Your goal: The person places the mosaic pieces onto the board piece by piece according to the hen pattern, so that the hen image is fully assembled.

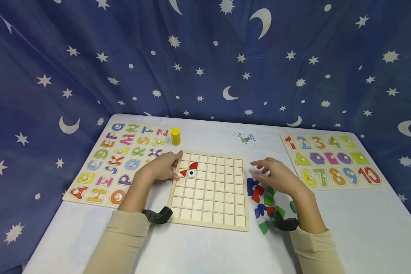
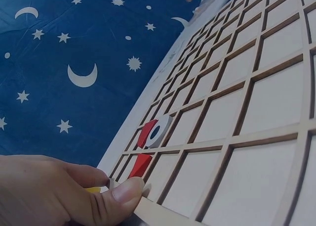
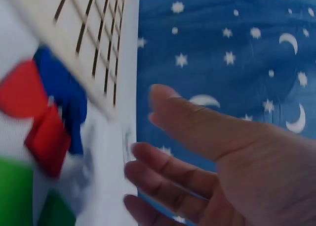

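A square wooden grid board (image 1: 209, 192) lies on the table, with a red quarter-round piece (image 1: 193, 165), a red triangle (image 1: 183, 173) and a white eye piece (image 1: 191, 173) in its upper left cells. My left hand (image 1: 162, 166) grips the board's left edge near the far corner; in the left wrist view its thumb (image 2: 129, 189) lies on the frame beside the red triangle. My right hand (image 1: 275, 175) is just right of the board, fingers loosely bent and apart, nothing between them. Below it lie loose blue (image 1: 250, 186), red (image 1: 259, 190) and green pieces (image 1: 268, 200).
An alphabet puzzle board (image 1: 104, 190) lies at the left and a number puzzle board (image 1: 332, 182) at the right. A yellow cylinder (image 1: 176, 137) stands behind the grid board's far left corner. A small picture card (image 1: 246, 137) lies toward the back, before a starry curtain (image 1: 205, 57).
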Demonstrator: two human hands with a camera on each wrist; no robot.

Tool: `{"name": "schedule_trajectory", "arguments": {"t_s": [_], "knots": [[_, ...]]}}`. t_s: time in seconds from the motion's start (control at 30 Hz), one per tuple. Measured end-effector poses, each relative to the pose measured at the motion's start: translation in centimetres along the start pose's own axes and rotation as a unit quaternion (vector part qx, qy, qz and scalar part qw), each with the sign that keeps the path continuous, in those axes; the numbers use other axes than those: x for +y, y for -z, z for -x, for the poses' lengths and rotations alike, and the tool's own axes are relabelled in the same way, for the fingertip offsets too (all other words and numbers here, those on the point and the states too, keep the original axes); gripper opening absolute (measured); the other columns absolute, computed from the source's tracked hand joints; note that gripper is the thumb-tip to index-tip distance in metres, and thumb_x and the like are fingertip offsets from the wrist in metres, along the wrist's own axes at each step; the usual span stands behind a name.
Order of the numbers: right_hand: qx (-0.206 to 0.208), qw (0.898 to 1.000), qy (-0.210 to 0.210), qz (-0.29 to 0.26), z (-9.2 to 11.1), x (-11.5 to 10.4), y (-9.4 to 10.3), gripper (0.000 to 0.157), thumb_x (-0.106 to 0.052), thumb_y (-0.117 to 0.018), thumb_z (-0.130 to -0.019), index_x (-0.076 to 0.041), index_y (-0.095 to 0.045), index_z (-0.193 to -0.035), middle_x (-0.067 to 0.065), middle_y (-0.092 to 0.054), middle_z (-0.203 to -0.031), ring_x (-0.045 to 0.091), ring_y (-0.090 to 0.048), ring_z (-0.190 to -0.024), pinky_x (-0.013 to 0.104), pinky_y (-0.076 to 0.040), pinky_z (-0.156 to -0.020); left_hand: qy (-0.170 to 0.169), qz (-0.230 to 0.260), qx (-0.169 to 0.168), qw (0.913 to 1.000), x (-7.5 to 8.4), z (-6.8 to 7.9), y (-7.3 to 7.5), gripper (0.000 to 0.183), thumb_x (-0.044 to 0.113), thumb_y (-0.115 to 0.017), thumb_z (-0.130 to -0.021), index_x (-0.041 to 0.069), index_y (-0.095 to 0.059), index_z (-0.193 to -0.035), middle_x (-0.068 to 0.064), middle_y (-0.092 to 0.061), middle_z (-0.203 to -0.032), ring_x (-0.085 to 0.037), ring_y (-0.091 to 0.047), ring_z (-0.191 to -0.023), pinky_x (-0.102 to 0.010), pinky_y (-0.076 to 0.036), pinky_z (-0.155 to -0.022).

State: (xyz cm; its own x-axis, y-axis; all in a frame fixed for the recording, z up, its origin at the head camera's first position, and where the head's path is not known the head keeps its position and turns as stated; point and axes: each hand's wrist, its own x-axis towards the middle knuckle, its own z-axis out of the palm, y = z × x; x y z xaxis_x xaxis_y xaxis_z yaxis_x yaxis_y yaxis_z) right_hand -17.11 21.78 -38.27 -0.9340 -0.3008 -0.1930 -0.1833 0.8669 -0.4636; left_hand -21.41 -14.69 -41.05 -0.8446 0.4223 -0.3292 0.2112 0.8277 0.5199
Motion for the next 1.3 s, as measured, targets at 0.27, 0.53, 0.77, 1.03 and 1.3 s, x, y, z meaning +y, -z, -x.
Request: {"name": "schedule_trajectory", "arguments": {"t_s": [0.27,0.53,0.77,1.03,1.3], "knots": [[-0.051,0.997,-0.057,-0.017,1.1,2.8,1.0,0.036,-0.02,-0.073,-0.083,-0.013,-0.064,-0.117,0.006,-0.062,-0.098,0.02,-0.055,-0.089,0.035,-0.051,-0.078,-0.007,-0.005,-0.001,1.0,0.1,0.0,0.1,0.092,0.017,-0.079,-0.076,0.004,-0.025,-0.15,-0.006,-0.042,-0.084,-0.018,-0.04,-0.075,-0.032,-0.033,-0.073],[-0.101,0.991,-0.085,-0.034,1.1,4.4,0.6,0.032,-0.018,-0.076,-0.08,-0.016,-0.065,-0.11,0.005,-0.055,-0.088,0.019,-0.051,-0.085,0.029,-0.046,-0.073,-0.015,-0.002,0.001,0.9999,0.2,-0.2,0.2,0.092,0.016,-0.079,-0.075,0.003,-0.026,-0.149,-0.005,-0.041,-0.081,-0.017,-0.037,-0.072,-0.031,-0.033,-0.071],[-0.097,0.991,-0.067,-0.055,0.5,5.6,0.0,0.028,-0.016,-0.076,-0.08,-0.014,-0.064,-0.105,0.004,-0.05,-0.082,0.019,-0.048,-0.08,0.03,-0.041,-0.069,-0.006,-0.001,-0.005,1.0,0.2,-0.2,0.0,0.093,0.017,-0.079,-0.075,0.005,-0.025,-0.15,-0.004,-0.04,-0.08,-0.017,-0.037,-0.071,-0.031,-0.033,-0.07],[-0.038,0.997,-0.051,-0.047,-0.1,5.9,-0.6,0.023,-0.021,-0.073,-0.083,-0.012,-0.064,-0.103,0.003,-0.05,-0.079,0.017,-0.048,-0.076,0.03,-0.038,-0.068,-0.006,0.003,-0.004,1.0,0.0,-0.2,-0.4,0.093,0.017,-0.079,-0.075,0.005,-0.025,-0.15,-0.005,-0.041,-0.082,-0.017,-0.038,-0.072,-0.031,-0.033,-0.069],[-0.047,0.997,-0.05,-0.039,0.0,6.0,-0.5,0.035,-0.015,-0.074,-0.082,-0.015,-0.065,-0.116,0.004,-0.054,-0.09,0.02,-0.049,-0.084,0.03,-0.042,-0.073,-0.011,-0.007,0.008,0.9999,0.1,-0.1,-0.4,0.092,0.018,-0.08,-0.075,0.004,-0.027,-0.149,-0.004,-0.041,-0.082,-0.017,-0.039,-0.072,-0.029,-0.033,-0.068]]}}
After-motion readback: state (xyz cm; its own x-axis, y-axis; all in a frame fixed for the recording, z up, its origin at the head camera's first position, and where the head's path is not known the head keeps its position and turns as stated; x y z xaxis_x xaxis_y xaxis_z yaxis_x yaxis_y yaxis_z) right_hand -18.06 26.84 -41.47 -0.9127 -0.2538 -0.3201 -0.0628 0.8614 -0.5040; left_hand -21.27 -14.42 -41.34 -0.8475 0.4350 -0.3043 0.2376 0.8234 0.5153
